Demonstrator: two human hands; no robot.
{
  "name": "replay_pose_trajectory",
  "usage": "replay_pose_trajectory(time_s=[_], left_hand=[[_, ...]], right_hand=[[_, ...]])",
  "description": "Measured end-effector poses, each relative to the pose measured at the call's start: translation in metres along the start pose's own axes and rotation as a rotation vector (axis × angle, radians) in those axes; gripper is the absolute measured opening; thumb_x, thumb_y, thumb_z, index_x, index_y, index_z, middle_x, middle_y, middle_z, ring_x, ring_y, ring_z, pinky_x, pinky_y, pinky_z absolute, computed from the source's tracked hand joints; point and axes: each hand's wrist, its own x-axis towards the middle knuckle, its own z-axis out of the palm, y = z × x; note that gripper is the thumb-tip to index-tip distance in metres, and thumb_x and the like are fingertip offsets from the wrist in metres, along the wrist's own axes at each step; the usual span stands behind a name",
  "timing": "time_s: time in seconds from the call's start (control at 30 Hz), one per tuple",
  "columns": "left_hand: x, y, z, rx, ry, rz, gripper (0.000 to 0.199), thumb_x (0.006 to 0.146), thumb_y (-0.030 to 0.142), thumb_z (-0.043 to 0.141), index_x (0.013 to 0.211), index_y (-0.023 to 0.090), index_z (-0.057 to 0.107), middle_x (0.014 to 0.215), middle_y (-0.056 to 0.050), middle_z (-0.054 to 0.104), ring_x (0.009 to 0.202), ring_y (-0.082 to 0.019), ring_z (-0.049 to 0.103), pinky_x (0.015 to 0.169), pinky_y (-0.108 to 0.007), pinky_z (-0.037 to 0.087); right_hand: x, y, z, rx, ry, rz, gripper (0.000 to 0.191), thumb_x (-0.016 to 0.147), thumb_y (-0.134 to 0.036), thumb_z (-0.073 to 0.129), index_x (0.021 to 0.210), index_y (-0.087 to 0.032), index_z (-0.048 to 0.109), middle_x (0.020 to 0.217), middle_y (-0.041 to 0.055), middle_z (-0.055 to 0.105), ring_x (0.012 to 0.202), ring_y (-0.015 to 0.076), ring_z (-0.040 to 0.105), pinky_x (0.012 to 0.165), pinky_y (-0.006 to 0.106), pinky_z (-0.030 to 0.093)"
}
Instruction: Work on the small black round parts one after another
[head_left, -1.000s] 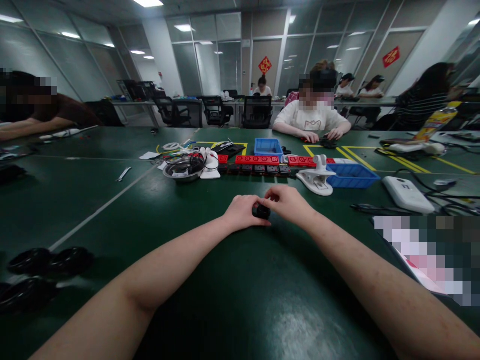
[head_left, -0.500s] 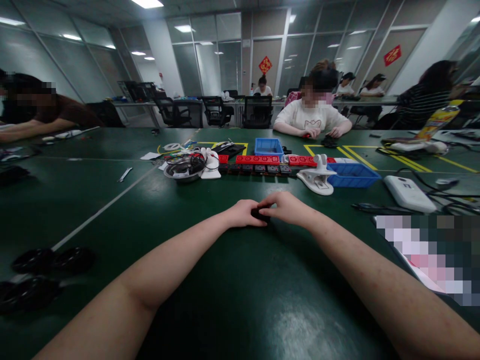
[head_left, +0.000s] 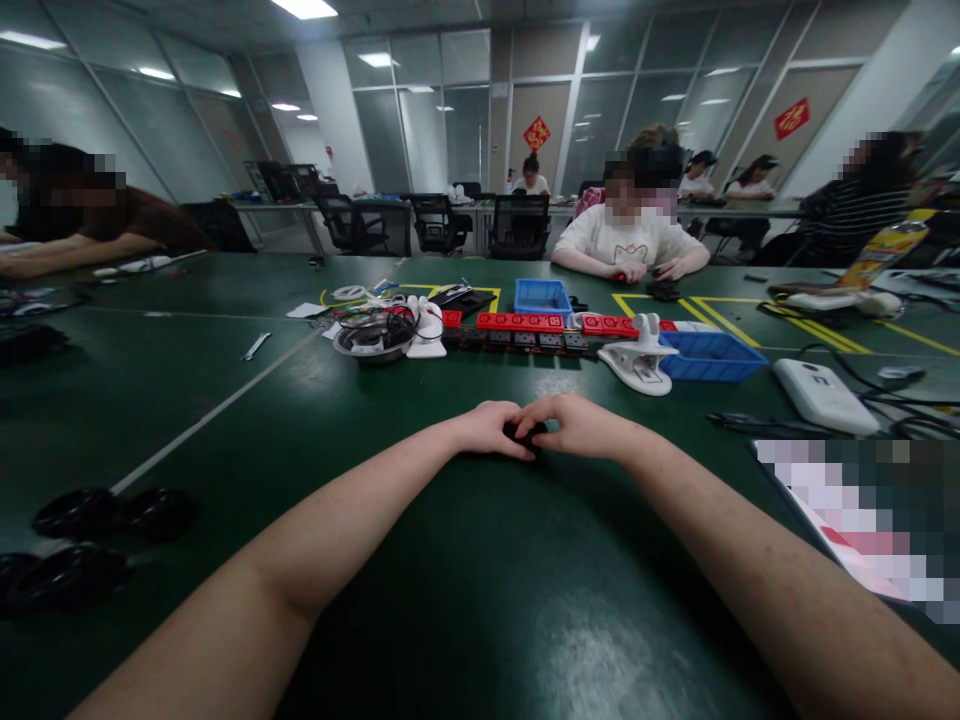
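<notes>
A small black object [head_left: 516, 433], its kind mostly hidden by my fingers, is held low over the green table [head_left: 465, 580]. My left hand [head_left: 489, 428] is closed around its left side, thumb toward me. From the right, my right hand [head_left: 576, 426] grips the same object, with bent fingers over its top and right edge. The two hands touch or nearly touch at the fingertips.
Beyond my hands lie a row of red and black blocks [head_left: 521, 321], a metal bowl [head_left: 375, 354], a white clip stand [head_left: 641, 365] and blue bins [head_left: 709, 357]. Coiled black rings [head_left: 79, 575] sit left; a white box [head_left: 821, 396] with cables lies right. A co-worker [head_left: 630, 235] sits opposite.
The fingers of my right hand have shifted slightly on the black object, with the thumb lower. The whole view has shifted a little; both hands keep their hold.
</notes>
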Motion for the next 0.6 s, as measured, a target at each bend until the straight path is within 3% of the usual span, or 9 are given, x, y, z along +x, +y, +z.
replay_pose_trajectory(time_s=[0.13, 0.3, 0.43, 0.6], left_hand=[[-0.002, 0.007, -0.001, -0.024, 0.050, -0.008, 0.055, 0.059, 0.048, 0.071, 0.105, 0.020, 0.056, 0.103, -0.003, 0.061, 0.096, -0.022, 0.057, 0.083, -0.031, 0.043], [-0.007, 0.023, -0.004, 0.174, 0.120, -0.102, 0.070, 0.054, 0.062, 0.067, 0.108, 0.019, 0.052, 0.101, -0.006, 0.058, 0.094, -0.025, 0.056, 0.077, -0.033, 0.043], [-0.008, 0.032, 0.000, 0.318, 0.128, -0.151, 0.065, 0.056, 0.065, 0.063, 0.101, 0.019, 0.055, 0.095, -0.006, 0.059, 0.091, -0.027, 0.056, 0.075, -0.034, 0.043], [-0.006, 0.032, 0.003, 0.331, 0.113, -0.128, 0.050, 0.066, 0.062, 0.057, 0.095, 0.020, 0.059, 0.091, -0.004, 0.064, 0.085, -0.025, 0.060, 0.074, -0.033, 0.042]], right_hand=[[0.000, -0.002, -0.001, -0.036, 0.116, 0.067, 0.017, 0.073, -0.019, 0.061, 0.089, -0.020, 0.068, 0.091, 0.0011, 0.066, 0.085, 0.0172, 0.060, 0.078, 0.027, 0.044], [0.002, 0.003, 0.005, -0.189, 0.235, 0.191, 0.015, 0.076, -0.029, 0.060, 0.084, -0.019, 0.067, 0.083, 0.0038, 0.065, 0.078, 0.0180, 0.058, 0.068, 0.026, 0.042], [0.004, 0.007, 0.012, -0.231, 0.208, 0.229, 0.019, 0.072, -0.037, 0.064, 0.079, -0.019, 0.066, 0.075, 0.0025, 0.062, 0.068, 0.0161, 0.056, 0.058, 0.023, 0.039], [0.005, 0.008, 0.014, -0.239, 0.216, 0.219, 0.015, 0.072, -0.031, 0.064, 0.079, -0.018, 0.067, 0.073, 0.0021, 0.059, 0.064, 0.0142, 0.054, 0.056, 0.022, 0.038]])
